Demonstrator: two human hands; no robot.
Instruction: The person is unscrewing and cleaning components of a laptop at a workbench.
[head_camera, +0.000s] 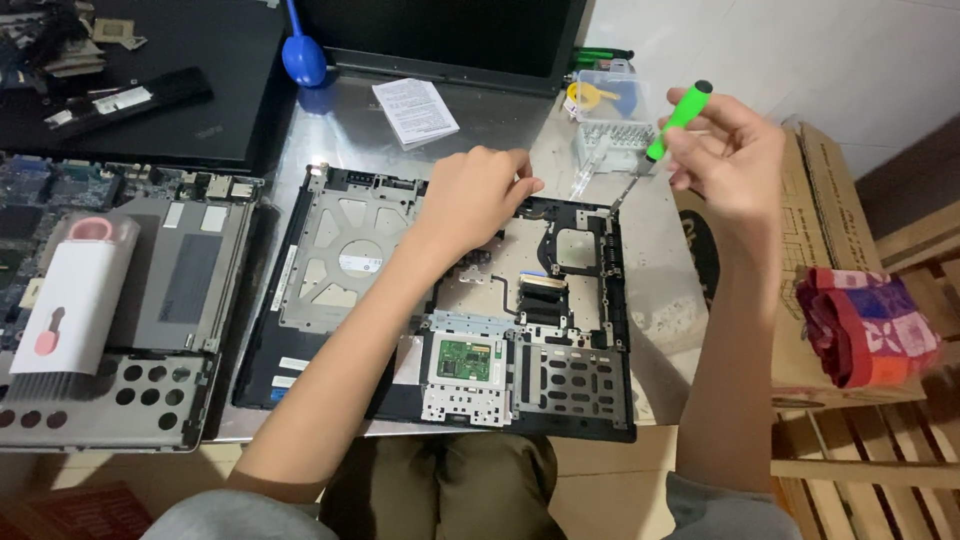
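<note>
An opened laptop base (330, 250) lies on the metal table with its inner metal frame, ribbon cable and small green board exposed. My left hand (475, 195) rests curled on the upper middle of the base, fingertips touching the frame. My right hand (730, 160) is raised above the base's top right corner and grips a green-handled screwdriver (675, 120). The screwdriver's thin shaft slants down to the left, its tip close to the corner of the base.
A clear plastic parts box (612, 115) stands behind the base. Beside it are a folded paper leaflet (415, 110), a blue air blower (302, 55) and a laptop lid (440, 40). Another dismantled laptop with a white cleaning tool (75, 295) sits left. A cardboard box (830, 230) and red cloth (865, 325) are right.
</note>
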